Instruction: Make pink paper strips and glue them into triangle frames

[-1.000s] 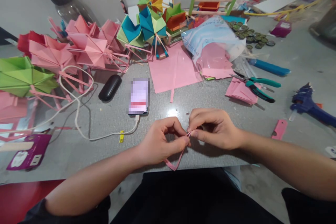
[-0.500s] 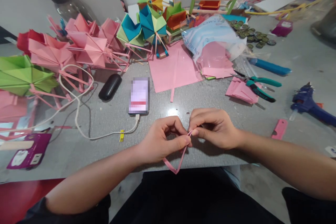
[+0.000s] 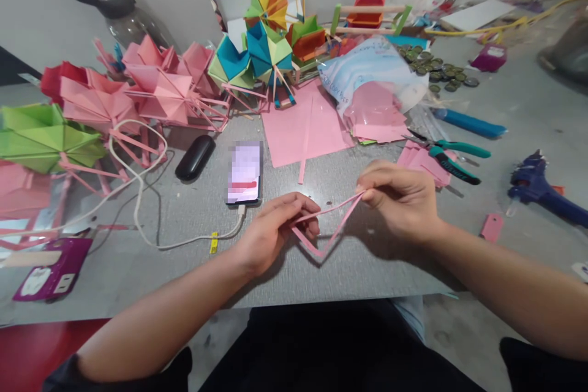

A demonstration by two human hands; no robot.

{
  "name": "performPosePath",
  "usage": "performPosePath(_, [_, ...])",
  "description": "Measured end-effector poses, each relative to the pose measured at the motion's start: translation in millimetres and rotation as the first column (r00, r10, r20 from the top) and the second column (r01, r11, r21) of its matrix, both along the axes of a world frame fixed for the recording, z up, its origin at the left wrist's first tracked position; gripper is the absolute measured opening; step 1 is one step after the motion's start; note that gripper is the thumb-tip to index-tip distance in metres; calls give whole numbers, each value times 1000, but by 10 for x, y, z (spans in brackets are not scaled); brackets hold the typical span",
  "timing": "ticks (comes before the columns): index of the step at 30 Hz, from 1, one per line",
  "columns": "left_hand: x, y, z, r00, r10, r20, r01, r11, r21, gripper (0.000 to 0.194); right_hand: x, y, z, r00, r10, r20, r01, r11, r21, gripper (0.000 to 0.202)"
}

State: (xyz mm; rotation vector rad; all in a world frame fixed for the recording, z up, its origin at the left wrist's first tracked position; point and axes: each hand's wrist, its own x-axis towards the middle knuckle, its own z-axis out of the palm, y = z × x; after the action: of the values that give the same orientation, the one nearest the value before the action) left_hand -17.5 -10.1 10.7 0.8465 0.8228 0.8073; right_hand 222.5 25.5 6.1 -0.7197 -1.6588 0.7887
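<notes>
A narrow pink paper strip (image 3: 337,231), bent into a triangle, spans the space between my hands just above the table's front part. My left hand (image 3: 271,229) is closed on the triangle's left corner, its thumb against the fingers. At the right corner, my right hand (image 3: 399,199) pinches the strip between thumb and forefinger. The triangle's third corner points down toward me. Beyond the hands lies a pink paper sheet (image 3: 287,131) with another thin pink strip (image 3: 302,173) on top, its end sticking out past the sheet's near edge.
A phone (image 3: 245,171) on a white cable (image 3: 172,244) and a black case (image 3: 195,158) lie left of centre. Pink folded paper wheels (image 3: 168,95) crowd the back left. Pliers (image 3: 459,159), a blue glue gun (image 3: 546,190) and a plastic paper bag (image 3: 374,70) are on the right.
My hands have moved apart, the right one going up and to the right. The pink strip has opened from a partly hidden bend into a visible triangle. The view has shifted slightly.
</notes>
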Motion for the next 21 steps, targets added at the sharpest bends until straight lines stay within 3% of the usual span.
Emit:
performPosePath(4, [1,27,-26,999,-35,41,37,999,-30,30,23,57,-9,995,-81,-57,81,997,-6,11])
performPosePath(14, [11,23,-47,927,-51,371,138,968,-210,21,-18,3,-29,983,-156,-100,162,985,57,12])
performPosePath(21, [13,13,-16,900,21,435,86,971,-225,22,15,14,-49,968,-220,-124,229,971,65,13])
